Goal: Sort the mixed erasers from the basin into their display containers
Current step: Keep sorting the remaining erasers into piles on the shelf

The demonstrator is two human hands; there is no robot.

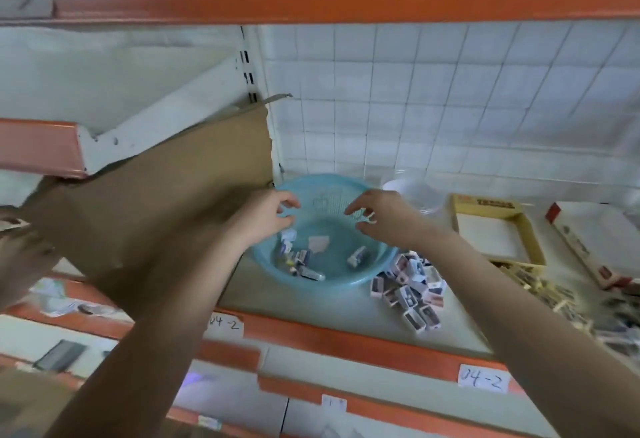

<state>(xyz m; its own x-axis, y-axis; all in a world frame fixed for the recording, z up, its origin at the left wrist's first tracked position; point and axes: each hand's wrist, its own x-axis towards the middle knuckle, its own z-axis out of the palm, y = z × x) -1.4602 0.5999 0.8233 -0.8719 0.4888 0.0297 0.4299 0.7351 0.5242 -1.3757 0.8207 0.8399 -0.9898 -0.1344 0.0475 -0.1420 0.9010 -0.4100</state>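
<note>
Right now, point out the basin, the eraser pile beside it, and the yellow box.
basin (346, 286), head view, near wall
eraser pile (411, 286), head view, middle of heap
yellow box (485, 203), head view, printed back flap

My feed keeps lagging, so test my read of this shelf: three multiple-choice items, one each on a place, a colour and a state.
1. Where does the loose pile of erasers lie?
A. left of the basin
B. on the shelf, right of the basin
C. on the upper shelf
2. What colour is the basin?
A. blue
B. red
C. white
3. How is the yellow box?
A. shut
B. full of erasers
C. open, bare white bottom
Answers: 1 B, the pile sits beside the basin's right rim; 2 A, its wall is translucent blue; 3 C, no lid, nothing inside.
</note>
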